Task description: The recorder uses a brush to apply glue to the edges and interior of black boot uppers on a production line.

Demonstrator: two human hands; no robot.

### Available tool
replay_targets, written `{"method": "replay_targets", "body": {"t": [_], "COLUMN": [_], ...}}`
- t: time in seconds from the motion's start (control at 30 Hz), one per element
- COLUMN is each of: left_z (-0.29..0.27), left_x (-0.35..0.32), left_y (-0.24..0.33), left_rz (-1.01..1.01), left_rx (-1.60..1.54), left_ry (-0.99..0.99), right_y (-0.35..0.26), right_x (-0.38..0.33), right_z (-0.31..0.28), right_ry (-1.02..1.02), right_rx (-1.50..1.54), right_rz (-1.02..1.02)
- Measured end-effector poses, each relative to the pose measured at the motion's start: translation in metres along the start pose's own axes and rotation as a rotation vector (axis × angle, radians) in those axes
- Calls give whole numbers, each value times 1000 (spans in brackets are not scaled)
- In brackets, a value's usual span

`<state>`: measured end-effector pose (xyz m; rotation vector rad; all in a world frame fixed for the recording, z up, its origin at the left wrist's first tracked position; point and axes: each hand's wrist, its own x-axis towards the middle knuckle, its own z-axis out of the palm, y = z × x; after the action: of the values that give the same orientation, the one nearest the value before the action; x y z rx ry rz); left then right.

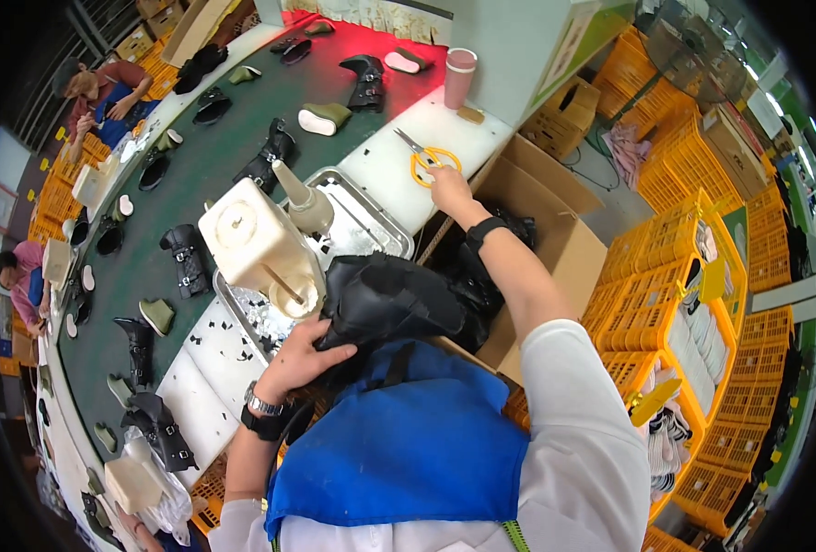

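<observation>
My left hand (302, 362), with a metal watch and a black band at the wrist, grips the near-left edge of a black leather boot (385, 290), its thumb pressed along the side. The boot lies across my lap and the tray's near edge. Stretched out to the far right, my right hand (451, 193) has its fingers on the yellow handles of scissors (423, 158). Their slightly parted blades lie over the white board (385, 179), pointing away to the left. A blue apron (399, 437) covers my lap.
A metal tray (397, 241) with scraps holds a cream glue container (242, 230) and a pale cone-topped bottle (302, 202). Right of it, a cardboard box (550, 267) contains black pieces. A pink cup (460, 78) stands beyond. Boots and shoes cover the green belt (178, 166); yellow crates (638, 294) stand right.
</observation>
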<state>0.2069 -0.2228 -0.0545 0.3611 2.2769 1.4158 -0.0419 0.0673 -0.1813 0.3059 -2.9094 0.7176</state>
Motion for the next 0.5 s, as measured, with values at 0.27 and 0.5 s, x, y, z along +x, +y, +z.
{"method": "replay_targets", "body": {"t": [0.27, 0.5], "left_z": [-4, -9], "left_x": [-32, -35], "left_y": [27, 31], "left_rz": [-72, -49], "left_rx": [-40, -211], "left_ry": [328, 420], "right_y": [9, 22], "right_x": [32, 24], "right_z": [22, 17], "right_ry": [-121, -202], "right_rx": [-342, 431], "right_rz": [184, 481]}}
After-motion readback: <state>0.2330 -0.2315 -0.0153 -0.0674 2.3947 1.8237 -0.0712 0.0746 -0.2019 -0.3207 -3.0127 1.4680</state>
